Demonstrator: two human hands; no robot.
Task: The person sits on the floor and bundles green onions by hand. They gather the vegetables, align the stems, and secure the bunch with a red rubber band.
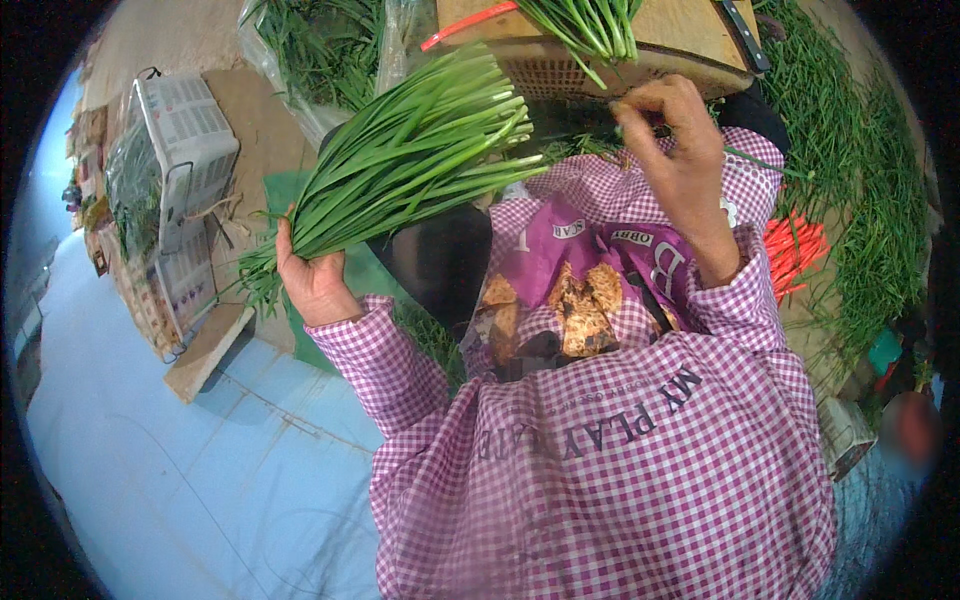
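Observation:
My left hand grips a thick bunch of garlic chives by its leafy end. The pale cut stem ends point right, towards the board. My right hand is raised right of the bunch, apart from it, thumb and fingertips drawn together. A thin green blade shows beyond its wrist; whether the fingers pinch it is hidden. Above the right hand, more chives lie on a wooden board, their stem ends overhanging its near edge. A red strip lies at the board's left.
A black-handled knife lies at the board's right edge, over a plastic crate. Loose chives cover the ground to the right, beside red ties. White crates, a wooden block and a clear bag of greens stand left.

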